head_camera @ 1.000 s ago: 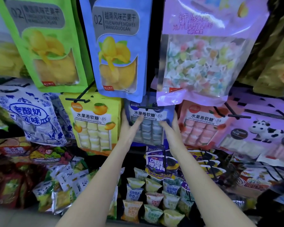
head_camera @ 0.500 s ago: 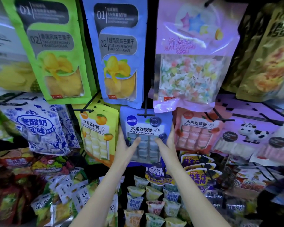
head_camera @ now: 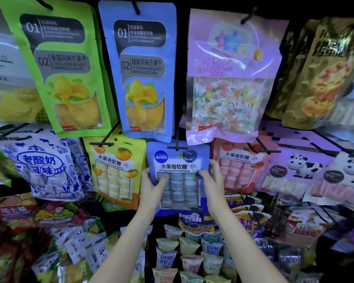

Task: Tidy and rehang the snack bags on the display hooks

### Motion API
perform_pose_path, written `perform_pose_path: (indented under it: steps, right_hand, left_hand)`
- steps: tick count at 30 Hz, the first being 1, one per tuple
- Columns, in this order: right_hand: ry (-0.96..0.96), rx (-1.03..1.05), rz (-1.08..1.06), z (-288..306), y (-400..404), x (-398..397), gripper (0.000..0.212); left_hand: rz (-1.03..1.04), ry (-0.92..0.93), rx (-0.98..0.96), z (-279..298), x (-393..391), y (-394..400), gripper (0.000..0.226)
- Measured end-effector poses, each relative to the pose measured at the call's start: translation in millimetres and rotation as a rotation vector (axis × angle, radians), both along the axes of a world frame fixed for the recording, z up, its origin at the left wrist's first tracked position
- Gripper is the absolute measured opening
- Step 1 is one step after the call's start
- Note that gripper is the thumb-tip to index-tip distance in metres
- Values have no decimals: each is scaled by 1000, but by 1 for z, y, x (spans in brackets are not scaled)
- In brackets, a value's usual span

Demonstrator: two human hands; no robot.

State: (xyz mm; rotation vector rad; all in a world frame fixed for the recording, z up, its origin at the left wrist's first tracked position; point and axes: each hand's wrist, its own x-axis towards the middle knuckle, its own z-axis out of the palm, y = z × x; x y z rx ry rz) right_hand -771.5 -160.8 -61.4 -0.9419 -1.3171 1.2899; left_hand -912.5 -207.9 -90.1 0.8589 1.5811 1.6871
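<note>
Crowded display hooks carry bags edge to edge. Since a second ago the blue bag (head_camera: 177,176) sits lower, its top now clear of the mango bag (head_camera: 140,68). Left hand (head_camera: 151,187) and right hand (head_camera: 212,185) grasp its sides; fingers behind are hidden. Neighbouring bags leave little room.

You have a blue snack bag (head_camera: 177,160) upright and facing you, in the middle row of the display. It has a dark blue round logo at upper left, a white label band marked 02, and a clear window showing rows of pale blue and white wrapped sweets. Its top edge sits at a black hook (head_camera: 177,147), whose crossbar lies across the front; whether it hangs there is unclear
</note>
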Motion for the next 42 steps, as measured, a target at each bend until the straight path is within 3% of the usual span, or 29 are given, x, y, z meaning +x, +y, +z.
perform_pose_path:
  steps: [6, 16, 19, 23, 28, 33, 42]
  right_hand:
    - [-8, -60, 83, 6, 5, 5, 20]
    - [-78, -34, 84, 20, 30, 5, 14]
    - [-83, -47, 103, 21, 27, 3, 13]
    - [-58, -81, 87, 21, 21, 2, 17]
    - [-126, -78, 84, 1, 9, 12, 32]
    - [-202, -42, 38, -6, -10, 25, 50]
    - [-228, -25, -164, -7, -15, 71, 49]
  left_hand:
    - [2, 78, -27, 1, 0, -1, 58]
    - [31, 205, 14, 7, 3, 6, 71]
    - [28, 218, -1, 7, 2, 7, 68]
    - [-5, 216, -112, 7, 0, 0, 46]
    - [-48, 304, -222, 2, -2, -19, 55]
    - [-41, 386, -210, -2, -2, -38, 47]
    - [-65, 492, -100, 5, 23, -28, 39]
